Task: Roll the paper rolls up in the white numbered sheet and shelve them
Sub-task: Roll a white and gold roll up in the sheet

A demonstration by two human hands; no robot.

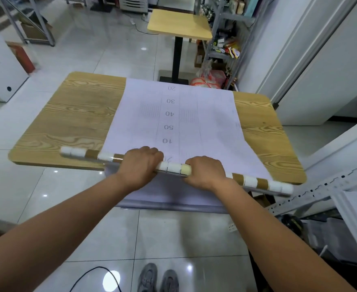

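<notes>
Paper rolls [174,167], white ones and brown ones, are lying end to end in one long thin row across the near part of the table [72,114]. The row is running from the left side, a little farther from us, to the right side, a little nearer, and its right end is reaching past the near right corner of the table. We are seeing that the row is resting on the white numbered sheet [211,133]. This sheet is covering the middle of the table from the far edge to the near edge and is hanging down over the near edge. The numbers on it are reading upside down for us.

Our left hand [140,165] is gripping the row from above, with the fingers curled over it. Our right hand [205,172] is gripping it the same way, just to the right, and a short piece of the row is showing between the two hands. Whether the sheet is already wrapping round the rolls, we cannot tell.

Far behind, a smaller table [179,23] is standing on a black post, and a metal shelf [226,39] with packages is standing at the far right. Grey shoes [158,279] are showing on the tiled floor near us.
</notes>
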